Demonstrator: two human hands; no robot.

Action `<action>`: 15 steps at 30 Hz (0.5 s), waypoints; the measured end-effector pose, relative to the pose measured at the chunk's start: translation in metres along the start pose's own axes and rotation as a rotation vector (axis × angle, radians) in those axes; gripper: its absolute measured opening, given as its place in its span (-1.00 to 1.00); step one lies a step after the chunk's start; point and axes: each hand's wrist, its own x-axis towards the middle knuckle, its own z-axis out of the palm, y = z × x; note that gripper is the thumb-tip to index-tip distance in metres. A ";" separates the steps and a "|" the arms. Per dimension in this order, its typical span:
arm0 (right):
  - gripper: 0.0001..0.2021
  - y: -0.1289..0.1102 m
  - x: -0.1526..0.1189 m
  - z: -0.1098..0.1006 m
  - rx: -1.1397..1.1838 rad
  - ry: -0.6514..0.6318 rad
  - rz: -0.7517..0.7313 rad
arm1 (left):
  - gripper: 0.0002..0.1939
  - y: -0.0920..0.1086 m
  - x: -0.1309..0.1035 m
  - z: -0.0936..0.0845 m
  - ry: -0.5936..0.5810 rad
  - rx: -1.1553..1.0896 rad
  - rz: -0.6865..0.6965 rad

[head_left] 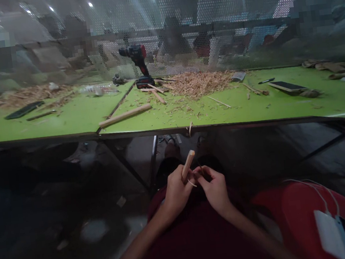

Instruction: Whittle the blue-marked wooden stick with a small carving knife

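Observation:
My left hand (179, 188) is wrapped round a pale wooden stick (188, 164), its cut end pointing up and away from me above my lap. A thin curled wood shaving (192, 183) hangs beside the left fingers. Close by on the right, my right hand (214, 186) is closed in a pinch, its fingertips near the left ones. Something thin and dark (201, 168) shows between the right fingers, too small to make out; it could be a blade edge. Another shaving (190, 128) is at the table's front edge, just beyond the stick.
On the green table (165, 120) are a cordless drill (140, 64), a heap of wood shavings (201, 83), a longer wooden stick (125, 115) and a phone (288, 86). A red stool (302, 206) with a white power bank (331, 230) stands at my right. A perforated screen (162, 39) rises behind.

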 end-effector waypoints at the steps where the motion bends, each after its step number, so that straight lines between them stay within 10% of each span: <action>1: -0.79 0.000 0.000 0.000 -0.008 0.004 -0.002 | -0.94 -0.001 0.000 0.000 -0.005 -0.004 0.003; 15: -0.80 0.002 -0.002 0.001 -0.073 0.035 -0.052 | -0.95 -0.002 -0.001 0.001 0.013 0.047 0.057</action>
